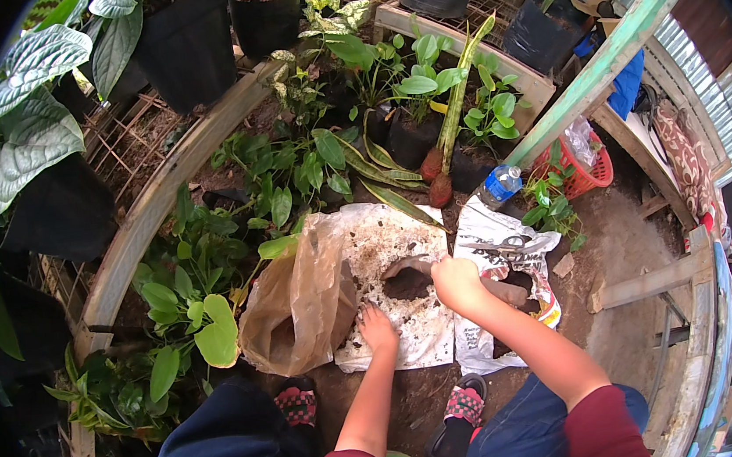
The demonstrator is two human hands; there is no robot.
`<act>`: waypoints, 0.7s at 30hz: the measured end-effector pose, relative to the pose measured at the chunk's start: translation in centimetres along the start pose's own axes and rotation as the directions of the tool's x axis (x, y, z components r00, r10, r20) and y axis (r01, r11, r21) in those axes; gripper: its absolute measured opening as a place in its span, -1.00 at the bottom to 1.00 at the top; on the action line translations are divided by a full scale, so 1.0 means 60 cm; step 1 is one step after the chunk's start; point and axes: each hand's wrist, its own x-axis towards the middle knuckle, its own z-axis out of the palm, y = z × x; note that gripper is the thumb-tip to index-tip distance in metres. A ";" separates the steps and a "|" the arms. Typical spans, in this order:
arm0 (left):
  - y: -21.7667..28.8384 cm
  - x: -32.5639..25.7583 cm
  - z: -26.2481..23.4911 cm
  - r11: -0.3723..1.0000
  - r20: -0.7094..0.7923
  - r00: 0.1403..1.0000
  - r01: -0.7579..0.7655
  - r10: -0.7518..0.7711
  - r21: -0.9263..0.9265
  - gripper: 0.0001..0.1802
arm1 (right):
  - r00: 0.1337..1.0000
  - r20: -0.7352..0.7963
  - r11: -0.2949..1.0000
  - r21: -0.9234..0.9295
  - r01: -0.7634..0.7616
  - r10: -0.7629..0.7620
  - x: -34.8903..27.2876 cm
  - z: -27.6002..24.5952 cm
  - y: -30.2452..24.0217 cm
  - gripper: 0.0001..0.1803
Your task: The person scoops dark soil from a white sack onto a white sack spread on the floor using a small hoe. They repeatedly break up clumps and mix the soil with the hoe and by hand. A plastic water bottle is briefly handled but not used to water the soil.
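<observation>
**A:** Head view, status on your hands?

**B:** My left hand point(377, 329) lies flat on the white sack point(390, 252), at its near edge, fingers spread, gripping nothing. My right hand point(457, 283) is curled shut at the rim of the small black pot point(406, 279). Fingers are folded under, so I cannot tell if they pinch the rim or just press on it.

**A:** Where is the pot?

**B:** Lying on the white sack, mouth up, dark soil inside. Loose soil is scattered over the sack around it.

**A:** What's around?

**B:** Brown plastic bag point(298, 301) to the left, touching the sack and crumpled open. Printed bag point(509, 254) to the right under my forearm, with scissors point(500, 245) on it. Blue-capped bottle point(500, 185) just beyond that. Red basket point(585, 174) further right, by the green post point(601, 65). Uprooted plants with reddish bulbs point(436, 178) lie past the sack. Leafy potted plants point(187, 290) crowd the left side and black grow bags point(185, 43) line the top. My sandalled feet point(464, 404) are on the dirt floor, near edge.
</observation>
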 end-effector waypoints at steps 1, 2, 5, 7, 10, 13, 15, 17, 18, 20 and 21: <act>-0.006 0.001 0.001 1.000 -0.007 1.000 -0.001 0.001 0.004 0.16 | 0.999 -0.027 1.000 -0.017 0.022 -0.023 -0.015 0.004 -0.004 -0.85; -0.001 0.000 0.001 1.000 -0.010 1.000 -0.015 0.015 0.002 0.15 | 0.999 -0.034 0.999 -0.046 0.016 -0.018 -0.031 0.017 -0.001 -0.86; 0.005 0.001 0.000 1.000 -0.012 1.000 -0.028 0.028 -0.011 0.14 | 0.999 -0.045 0.996 -0.089 0.023 -0.027 -0.037 0.052 0.013 -0.87; 0.012 0.002 -0.001 0.999 -0.042 0.998 -0.045 0.045 -0.008 0.14 | 0.998 -0.024 0.994 -0.094 0.056 -0.059 -0.025 0.059 0.029 -0.86; 0.010 0.001 -0.006 0.998 -0.024 0.999 -0.049 0.048 -0.041 0.18 | 0.992 0.109 0.998 0.020 0.057 -0.059 0.013 -0.011 0.066 -0.84; -0.010 -0.006 -0.003 0.997 -0.025 0.999 0.018 -0.020 -0.072 0.18 | 0.990 0.111 0.996 0.021 0.088 -0.089 -0.011 -0.073 0.043 -0.84; -0.003 -0.007 -0.006 0.998 -0.033 0.999 -0.008 0.006 -0.062 0.17 | 0.997 0.078 0.999 -0.034 0.030 -0.027 -0.032 -0.067 0.030 -0.84; 0.031 -0.005 -0.017 0.996 -0.045 0.997 -0.069 0.067 -0.061 0.17 | 0.995 0.098 0.992 -0.121 0.022 -0.010 -0.028 0.034 0.057 -0.85; 0.022 -0.002 -0.012 0.996 -0.049 0.997 -0.063 0.060 -0.058 0.18 | 0.992 0.114 0.994 -0.095 0.059 -0.048 -0.025 0.031 0.064 -0.85; -0.004 -0.008 0.001 0.999 -0.088 0.995 -0.039 0.036 -0.032 0.15 | 0.967 0.211 0.988 -0.014 0.151 -0.145 -0.010 -0.002 0.098 -0.84; -0.008 -0.009 0.002 0.999 -0.113 0.993 -0.038 0.035 -0.024 0.13 | 0.943 0.298 0.988 0.076 0.133 -0.150 -0.004 -0.023 0.128 -0.79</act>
